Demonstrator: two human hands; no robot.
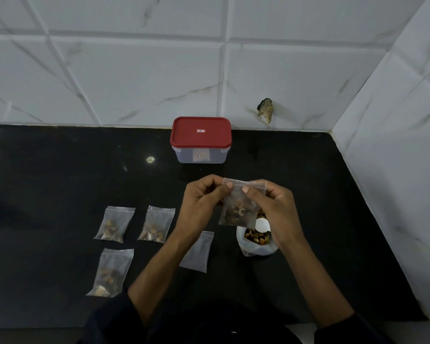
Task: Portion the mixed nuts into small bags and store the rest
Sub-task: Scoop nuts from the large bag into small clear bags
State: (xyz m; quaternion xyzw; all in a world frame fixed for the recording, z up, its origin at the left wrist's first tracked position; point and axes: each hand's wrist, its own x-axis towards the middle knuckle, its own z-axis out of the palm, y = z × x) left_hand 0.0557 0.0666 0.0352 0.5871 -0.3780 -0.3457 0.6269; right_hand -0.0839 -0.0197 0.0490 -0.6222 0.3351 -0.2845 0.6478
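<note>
I hold a small clear zip bag (238, 209) with nuts in its lower half above the black counter. My left hand (204, 197) pinches its top left edge and my right hand (271, 207) pinches its top right edge. Below my right hand sits an open plastic bag of mixed nuts (257, 242) with a white round scoop (262, 225) in it. Three filled small bags (114, 224) (157, 224) (111, 271) lie flat on the left. An empty small bag (200, 254) lies partly under my left forearm.
A clear container with a red lid (201, 140) stands shut at the back by the tiled wall. A second tiled wall (395, 170) closes off the right side. The black counter (60, 182) stretches to the left.
</note>
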